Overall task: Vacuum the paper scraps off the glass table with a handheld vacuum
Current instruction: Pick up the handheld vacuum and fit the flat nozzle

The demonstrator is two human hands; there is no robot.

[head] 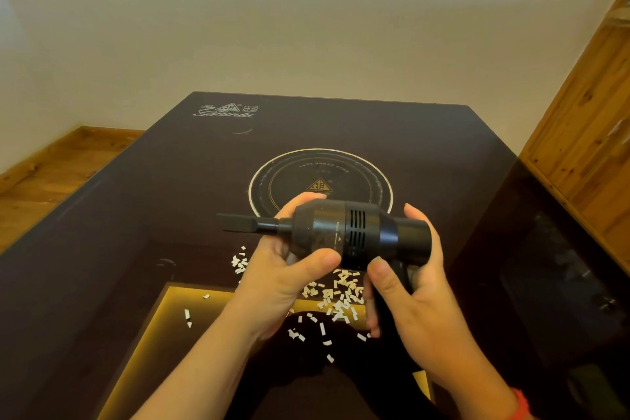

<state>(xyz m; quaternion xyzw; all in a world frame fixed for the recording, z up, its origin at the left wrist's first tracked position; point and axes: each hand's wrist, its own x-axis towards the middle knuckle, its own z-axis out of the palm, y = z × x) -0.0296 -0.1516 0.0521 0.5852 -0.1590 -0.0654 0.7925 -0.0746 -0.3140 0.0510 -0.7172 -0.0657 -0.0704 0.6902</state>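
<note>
The handheld vacuum is black, with a round barrel body, slotted vents on its side and a flat, narrow crevice nozzle pointing left. It lies level in the air above the near middle of the glass table, its handle hanging down at the right. Small white paper scraps lie strewn on the dark, glossy tabletop beneath it, thickest just under the body, with a few strays to the left.
</note>
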